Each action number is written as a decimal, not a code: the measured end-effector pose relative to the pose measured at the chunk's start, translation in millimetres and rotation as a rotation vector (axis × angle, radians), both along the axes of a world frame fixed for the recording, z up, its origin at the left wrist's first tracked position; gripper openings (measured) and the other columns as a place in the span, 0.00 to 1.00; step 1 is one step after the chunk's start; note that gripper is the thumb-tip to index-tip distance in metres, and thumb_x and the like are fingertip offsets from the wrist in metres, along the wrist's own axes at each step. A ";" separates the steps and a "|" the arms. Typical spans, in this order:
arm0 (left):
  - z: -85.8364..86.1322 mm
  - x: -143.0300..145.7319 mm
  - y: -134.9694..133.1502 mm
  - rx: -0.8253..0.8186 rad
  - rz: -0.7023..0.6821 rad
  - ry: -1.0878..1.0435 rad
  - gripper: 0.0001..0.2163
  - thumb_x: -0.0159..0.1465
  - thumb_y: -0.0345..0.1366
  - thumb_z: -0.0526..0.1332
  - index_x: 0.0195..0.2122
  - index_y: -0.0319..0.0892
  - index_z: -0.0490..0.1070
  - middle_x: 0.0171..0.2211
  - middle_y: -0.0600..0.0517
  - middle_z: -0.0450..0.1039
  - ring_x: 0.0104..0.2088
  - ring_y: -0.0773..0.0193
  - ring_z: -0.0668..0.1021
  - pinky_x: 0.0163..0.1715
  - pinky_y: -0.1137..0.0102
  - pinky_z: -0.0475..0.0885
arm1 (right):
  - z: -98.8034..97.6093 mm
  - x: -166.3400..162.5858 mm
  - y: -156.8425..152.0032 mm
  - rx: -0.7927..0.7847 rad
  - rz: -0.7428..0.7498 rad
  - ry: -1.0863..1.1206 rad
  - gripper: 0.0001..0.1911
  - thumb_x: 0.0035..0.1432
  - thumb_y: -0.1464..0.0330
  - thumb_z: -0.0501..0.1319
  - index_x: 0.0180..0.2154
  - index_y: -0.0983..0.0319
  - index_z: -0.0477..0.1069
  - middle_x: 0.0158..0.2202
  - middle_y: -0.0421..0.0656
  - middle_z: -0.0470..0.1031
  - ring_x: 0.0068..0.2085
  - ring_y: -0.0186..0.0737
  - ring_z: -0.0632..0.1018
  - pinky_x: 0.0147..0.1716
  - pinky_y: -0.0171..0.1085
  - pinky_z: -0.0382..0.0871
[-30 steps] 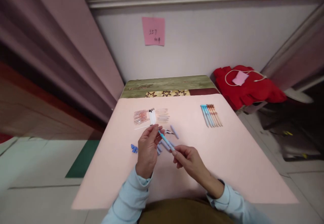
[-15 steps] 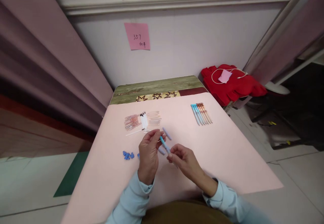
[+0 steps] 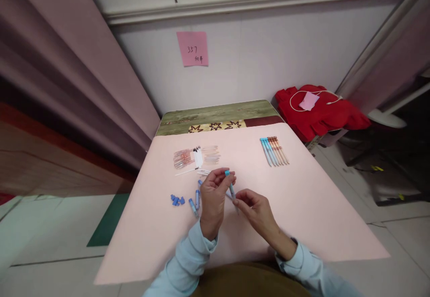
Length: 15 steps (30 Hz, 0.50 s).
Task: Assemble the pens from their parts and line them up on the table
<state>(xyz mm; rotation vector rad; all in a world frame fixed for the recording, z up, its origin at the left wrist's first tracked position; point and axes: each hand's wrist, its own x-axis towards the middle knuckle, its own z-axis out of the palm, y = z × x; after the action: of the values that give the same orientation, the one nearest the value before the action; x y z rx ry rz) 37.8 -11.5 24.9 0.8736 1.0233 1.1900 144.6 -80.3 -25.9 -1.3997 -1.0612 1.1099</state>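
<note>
Between my two hands is a light-blue pen (image 3: 231,189) with a brighter blue top, held at a slant above the table. My left hand (image 3: 215,194) is closed around its upper part, thumb and fingers pinching just below the top. The fingertips of my right hand (image 3: 253,205) pinch its lower end. Beside my left hand lie several blue pen barrels (image 3: 192,207), partly hidden by it. A little pile of small dark-blue pieces (image 3: 176,200) sits further left. Thin white refills (image 3: 198,157) with black ends lie beyond my hands.
Clear reddish tubes (image 3: 182,158) and pale clear pieces (image 3: 211,155) flank the refills. A row of blue and brown pens (image 3: 273,151) lies at the right on the pink table cover (image 3: 302,225). Red cloth (image 3: 319,113) with a white cable is beyond the table's right edge.
The pen has become more upright between my hands, its blue top now showing above my left fingers. My view has turned slightly left, and more blue barrels show beside my left hand.
</note>
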 end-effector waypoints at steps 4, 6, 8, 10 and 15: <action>-3.0 -4.1 1.8 0.052 -0.053 0.040 0.23 0.53 0.37 0.72 0.50 0.42 0.71 0.43 0.46 0.80 0.43 0.60 0.80 0.46 0.65 0.74 | -0.2 3.0 3.1 0.063 -0.027 -0.097 0.13 0.58 0.58 0.64 0.34 0.61 0.76 0.30 0.42 0.77 0.30 0.37 0.74 0.31 0.33 0.67; -8.3 -10.7 2.7 0.118 -0.071 0.086 0.27 0.55 0.39 0.71 0.56 0.44 0.67 0.50 0.44 0.77 0.46 0.60 0.80 0.49 0.63 0.74 | -2.0 13.1 8.9 0.095 -0.091 -0.144 0.14 0.58 0.57 0.64 0.34 0.61 0.76 0.30 0.42 0.77 0.30 0.37 0.74 0.31 0.34 0.68; -16.8 -21.9 0.9 0.197 -0.074 0.189 0.26 0.59 0.41 0.68 0.57 0.44 0.65 0.53 0.43 0.74 0.47 0.60 0.79 0.50 0.62 0.74 | -4.8 31.1 18.7 0.114 -0.193 -0.214 0.15 0.57 0.55 0.64 0.34 0.61 0.77 0.28 0.41 0.77 0.28 0.37 0.73 0.30 0.34 0.67; -28.7 -36.9 -5.6 0.282 -0.085 0.359 0.22 0.62 0.42 0.65 0.56 0.44 0.66 0.53 0.43 0.74 0.46 0.61 0.79 0.48 0.63 0.75 | -8.1 55.1 32.0 0.122 -0.301 -0.324 0.17 0.56 0.53 0.63 0.34 0.61 0.77 0.26 0.40 0.76 0.27 0.37 0.73 0.28 0.34 0.66; -70.4 -76.5 -36.5 0.490 -0.087 0.815 0.14 0.66 0.40 0.61 0.52 0.43 0.70 0.45 0.46 0.78 0.35 0.63 0.80 0.37 0.67 0.78 | -15.8 111.4 68.9 0.015 -0.473 -0.771 0.15 0.56 0.54 0.62 0.31 0.58 0.78 0.26 0.39 0.78 0.28 0.38 0.75 0.29 0.34 0.61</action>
<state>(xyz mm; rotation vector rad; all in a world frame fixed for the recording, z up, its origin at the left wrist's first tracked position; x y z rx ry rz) -38.7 -48.0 -45.5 1.8661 1.3250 1.0296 256.0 -11.4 -41.7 -1.9981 -1.1511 0.1990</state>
